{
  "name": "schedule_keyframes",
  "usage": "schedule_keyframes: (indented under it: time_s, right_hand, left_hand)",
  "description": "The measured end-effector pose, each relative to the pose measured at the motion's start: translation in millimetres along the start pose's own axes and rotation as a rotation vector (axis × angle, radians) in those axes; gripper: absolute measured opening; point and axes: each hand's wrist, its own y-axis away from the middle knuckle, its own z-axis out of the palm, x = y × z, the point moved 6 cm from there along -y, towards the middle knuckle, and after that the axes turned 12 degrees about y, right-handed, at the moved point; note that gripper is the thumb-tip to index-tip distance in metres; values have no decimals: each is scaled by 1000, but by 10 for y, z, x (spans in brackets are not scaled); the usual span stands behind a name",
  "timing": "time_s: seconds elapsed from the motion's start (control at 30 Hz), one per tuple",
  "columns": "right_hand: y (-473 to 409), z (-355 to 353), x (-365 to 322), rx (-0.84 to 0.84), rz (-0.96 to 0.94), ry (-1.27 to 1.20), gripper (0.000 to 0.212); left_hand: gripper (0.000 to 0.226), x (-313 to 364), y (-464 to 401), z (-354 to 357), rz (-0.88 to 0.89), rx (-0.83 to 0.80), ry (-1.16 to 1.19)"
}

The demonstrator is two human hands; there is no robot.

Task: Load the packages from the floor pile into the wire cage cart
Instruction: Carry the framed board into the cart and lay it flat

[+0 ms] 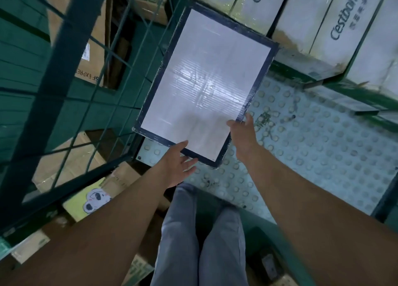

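Note:
A flat white package with dark blue taped edges fills the middle of the view, tilted, above the studded floor. My left hand is under its near edge, fingers spread against the underside. My right hand grips its near right corner, thumb on the edge. The green wire cage cart stands to the left, its mesh wall beside the package's left edge. Brown cardboard boxes show through the mesh inside the cart.
White cartons printed "Cestbon" are stacked at the upper right. A grey-blue studded floor plate lies below them. More cardboard boxes, one with a yellow cartoon label, sit at lower left. My legs in grey trousers are below.

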Motion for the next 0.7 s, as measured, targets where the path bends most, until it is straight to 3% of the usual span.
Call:
schedule_keyframes:
  time_s: [0.17, 0.27, 0.37, 0.47, 0.6, 0.7]
  right_hand:
    - [466, -97, 137, -104, -12, 98, 74]
    - [1014, -273, 195, -195, -8, 194, 64]
    - [1653, -465, 80, -271, -63, 275, 32]
    - [2342, -652, -91, -323, -137, 308, 4]
    - [3284, -752, -228, -392, -198, 388, 26]
    - [3778, -675, -205, -444, -217, 396, 19]
  left_hand:
    - [41, -180, 231, 58, 163, 87, -2]
    - [35, -301, 784, 296, 250, -4, -28]
    - [13, -415, 1526, 454, 311, -80, -120]
    - [10, -563, 2221, 410, 367, -70, -186]
    - [16, -891, 3020, 29, 411, -19, -132]
    - [16, -1134, 3404, -346, 405, 9, -61]
